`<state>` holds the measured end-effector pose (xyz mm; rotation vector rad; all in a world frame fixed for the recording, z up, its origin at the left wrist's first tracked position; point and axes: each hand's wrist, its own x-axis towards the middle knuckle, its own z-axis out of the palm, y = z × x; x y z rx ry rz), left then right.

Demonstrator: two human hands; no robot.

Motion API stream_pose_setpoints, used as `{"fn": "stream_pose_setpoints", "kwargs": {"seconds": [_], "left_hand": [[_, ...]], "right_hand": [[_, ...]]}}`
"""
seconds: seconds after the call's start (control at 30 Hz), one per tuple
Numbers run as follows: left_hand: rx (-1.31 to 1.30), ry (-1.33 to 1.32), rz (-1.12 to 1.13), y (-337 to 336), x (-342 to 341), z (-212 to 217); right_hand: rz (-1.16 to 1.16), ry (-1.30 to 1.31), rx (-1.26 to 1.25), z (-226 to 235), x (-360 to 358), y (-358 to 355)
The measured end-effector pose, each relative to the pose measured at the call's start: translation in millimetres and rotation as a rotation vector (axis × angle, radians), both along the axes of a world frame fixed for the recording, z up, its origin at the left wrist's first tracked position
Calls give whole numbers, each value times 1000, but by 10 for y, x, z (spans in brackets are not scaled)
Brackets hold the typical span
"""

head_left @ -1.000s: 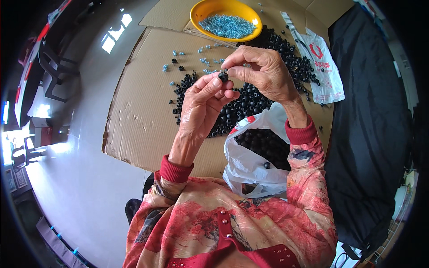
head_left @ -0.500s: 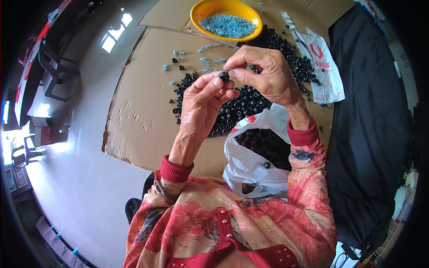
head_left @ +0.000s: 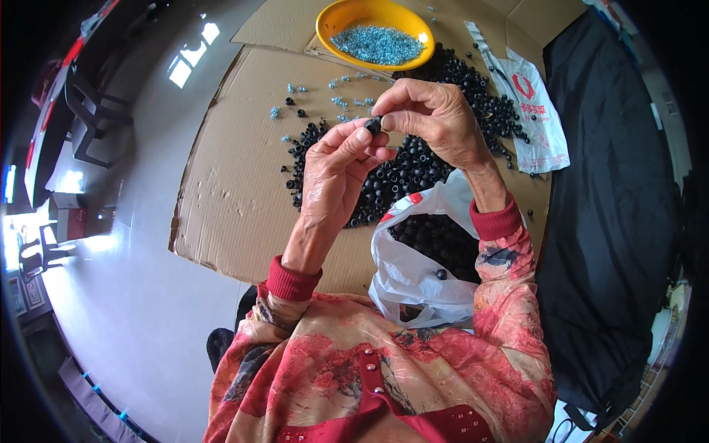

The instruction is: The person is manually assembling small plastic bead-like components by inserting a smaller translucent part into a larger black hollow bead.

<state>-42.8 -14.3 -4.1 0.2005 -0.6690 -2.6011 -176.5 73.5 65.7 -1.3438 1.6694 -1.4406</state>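
Pinching one small black cap (head_left: 374, 125) between the fingertips of both hands: left hand (head_left: 341, 166) and right hand (head_left: 436, 118) each closed on it, raised above the cardboard sheet (head_left: 229, 192). Beneath them a heap of black caps (head_left: 413, 166) near the sheet's middle. Yellow bowl (head_left: 373, 29) of bluish screws at far edge. White bag (head_left: 413, 273) of caps at near edge.

Both hands (head_left: 384, 148) pinch a small black cap (head_left: 374, 125) above cardboard (head_left: 236, 199).

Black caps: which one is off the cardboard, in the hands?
The single black cap pinched between the fingertips of the left hand and right hand, above the heap.
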Motion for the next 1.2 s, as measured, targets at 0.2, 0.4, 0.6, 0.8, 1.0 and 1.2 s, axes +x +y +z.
{"fn": "stream_pose_setpoints", "kwargs": {"seconds": [0.2,0.4,0.6,0.8,1.0,1.2], "left_hand": [[-19,-10,-1,-2,-26,-25],[-69,-15,49,21,-19,-20],[-121,-63,141,67,-25,-33],[-40,-1,73,57,-36,-95],[38,-70,12,74,-38,-74],[111,-31,-49,84,-35,-83]], "right_hand": [[1,-45,69,1,-56,26],[-86,165,66,-14,7,43],[-158,439,-72,-56,89,25],[-176,635,-224,-190,125,69],[-185,778,-242,-220,146,113],[-197,871,-237,-265,164,119]]}}
